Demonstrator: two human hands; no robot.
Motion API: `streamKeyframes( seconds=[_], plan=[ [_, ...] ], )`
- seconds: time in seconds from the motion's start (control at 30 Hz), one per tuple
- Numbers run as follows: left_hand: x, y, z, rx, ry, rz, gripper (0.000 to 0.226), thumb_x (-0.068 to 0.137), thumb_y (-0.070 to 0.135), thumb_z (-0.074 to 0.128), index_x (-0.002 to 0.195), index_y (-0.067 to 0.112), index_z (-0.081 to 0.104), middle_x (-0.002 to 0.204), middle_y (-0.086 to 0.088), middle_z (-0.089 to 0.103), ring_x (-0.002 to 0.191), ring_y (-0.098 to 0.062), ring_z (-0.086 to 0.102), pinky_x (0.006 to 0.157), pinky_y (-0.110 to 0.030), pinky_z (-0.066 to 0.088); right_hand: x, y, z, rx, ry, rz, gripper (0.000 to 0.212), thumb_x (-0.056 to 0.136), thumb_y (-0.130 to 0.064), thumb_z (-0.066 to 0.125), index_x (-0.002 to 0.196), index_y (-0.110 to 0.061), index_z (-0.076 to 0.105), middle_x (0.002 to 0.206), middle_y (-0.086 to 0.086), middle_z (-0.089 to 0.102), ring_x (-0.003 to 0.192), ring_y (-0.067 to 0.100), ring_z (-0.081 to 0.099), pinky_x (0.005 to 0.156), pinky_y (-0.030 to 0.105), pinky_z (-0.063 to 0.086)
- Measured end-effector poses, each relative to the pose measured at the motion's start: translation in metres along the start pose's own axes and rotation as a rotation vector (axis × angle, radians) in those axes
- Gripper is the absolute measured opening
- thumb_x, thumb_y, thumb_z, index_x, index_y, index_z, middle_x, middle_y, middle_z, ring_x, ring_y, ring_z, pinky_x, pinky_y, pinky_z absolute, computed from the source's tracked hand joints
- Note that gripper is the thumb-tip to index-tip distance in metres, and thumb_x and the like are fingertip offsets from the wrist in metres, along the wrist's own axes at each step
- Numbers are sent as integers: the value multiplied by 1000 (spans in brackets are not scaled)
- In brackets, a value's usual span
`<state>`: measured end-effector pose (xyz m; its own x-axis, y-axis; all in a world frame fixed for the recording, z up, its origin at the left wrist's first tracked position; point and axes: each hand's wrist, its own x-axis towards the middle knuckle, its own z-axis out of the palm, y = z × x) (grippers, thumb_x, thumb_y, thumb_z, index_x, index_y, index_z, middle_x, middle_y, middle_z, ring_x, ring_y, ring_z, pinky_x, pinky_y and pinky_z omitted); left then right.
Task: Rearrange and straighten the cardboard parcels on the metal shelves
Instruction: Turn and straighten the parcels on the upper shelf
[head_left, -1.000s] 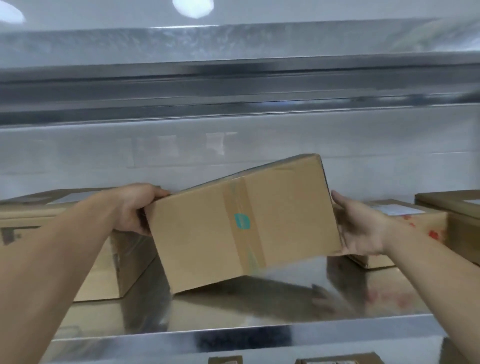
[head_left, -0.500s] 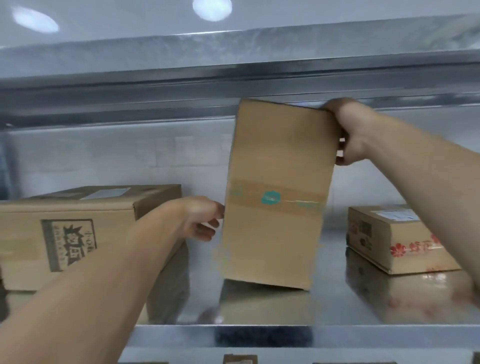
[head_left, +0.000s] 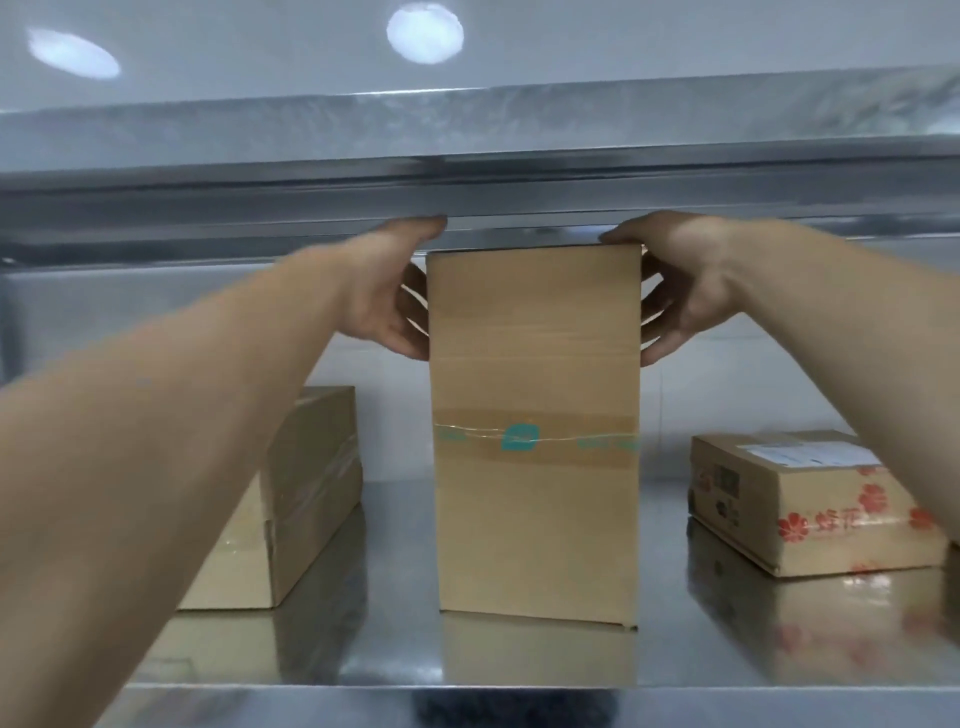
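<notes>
Three cardboard parcels stand on the shiny metal shelf (head_left: 400, 597). Near the middle of it, close to the front edge, the tall brown cardboard parcel (head_left: 535, 519) stands upright on its end. A band of clear tape with a small teal mark runs across its near face. Its top reaches close under the grey metal upper shelf (head_left: 467, 135).

Both bare hands hold this tall parcel at its upper corners. The left grip (head_left: 387, 296) has its fingers laid against the left face just below the top, the thumb stretched over the corner; whether that thumb touches the cardboard cannot be told, as the hand is blurred. The right grip (head_left: 691, 286) clasps the opposite corner, thumb lying along the top edge and fingers spread down the right face.

Toward the left end of the shelf lies the low, plain brown taped parcel (head_left: 311, 493), partly hidden by the left forearm and apart from the tall one. Toward the right end sits the flat brown parcel with red flower prints and a white label (head_left: 810, 499), turned at a slight angle to the front edge, also apart.
</notes>
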<state>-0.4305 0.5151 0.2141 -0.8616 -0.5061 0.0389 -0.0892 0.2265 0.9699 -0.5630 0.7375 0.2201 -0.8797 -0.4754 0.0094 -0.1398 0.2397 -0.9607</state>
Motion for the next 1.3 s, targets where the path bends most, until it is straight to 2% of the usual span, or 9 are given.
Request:
streamKeyframes(
  seconds=[0.23,0.37,0.53,0.73,0.8,0.9,1.03,1.17,1.3],
  plan=[
    [-7,21,21,215,62,-22,24,94,31,61,108,12,66,96,-12,70,60,-30,75,49,-43,59,5,-4,-3,-94,-43,11,48,97,-40,57,128,-4,61,116,29,69,95,53,71,81,67,58],
    [-3,21,25,242,102,-24,18,96,27,58,100,11,65,91,-10,71,71,-28,73,54,-41,55,3,-8,2,-121,-43,-21,33,99,-29,53,115,-2,64,105,22,70,97,49,72,76,69,58],
    [-14,16,28,224,123,67,21,98,31,54,104,13,64,96,-9,67,77,-28,68,42,-39,56,-8,-4,3,-122,-37,-94,32,101,-31,53,112,-3,65,106,19,68,92,47,73,68,67,59],
    [-35,-20,25,84,137,294,15,96,33,57,88,21,60,80,-2,57,68,-23,62,71,-40,59,-26,33,6,-11,-35,-355,16,102,-31,56,95,-18,61,83,4,57,76,25,65,82,57,61],
    [-39,-46,33,30,162,340,15,95,34,57,99,20,60,78,2,56,65,-18,58,69,-35,54,-28,62,12,60,-58,-401,6,101,-23,58,102,-18,61,95,1,65,88,20,64,81,46,61],
    [-41,-90,42,-63,209,377,22,97,37,57,108,20,51,88,2,59,74,-15,59,60,-30,45,-28,111,25,168,-107,-397,31,99,-10,59,124,-28,55,116,-2,70,99,15,65,73,33,56],
    [-44,-142,50,-274,219,327,25,100,46,52,93,22,52,91,-2,65,76,-18,62,60,-30,43,-30,161,40,245,-141,-450,44,96,6,53,121,-30,51,102,-7,72,86,5,69,66,25,53],
    [-46,-175,56,-365,229,169,35,105,48,41,88,22,58,68,3,61,59,-11,55,54,-28,37,-39,190,54,346,-143,-394,18,98,-24,58,114,-30,53,107,-4,65,92,12,64,73,32,48],
    [-47,-194,57,-312,147,52,43,108,47,36,103,21,69,59,9,67,62,-11,58,62,-32,42,-43,208,66,385,-97,-320,34,92,-54,47,105,-24,55,88,-10,66,82,6,60,78,34,49]
  ],
)
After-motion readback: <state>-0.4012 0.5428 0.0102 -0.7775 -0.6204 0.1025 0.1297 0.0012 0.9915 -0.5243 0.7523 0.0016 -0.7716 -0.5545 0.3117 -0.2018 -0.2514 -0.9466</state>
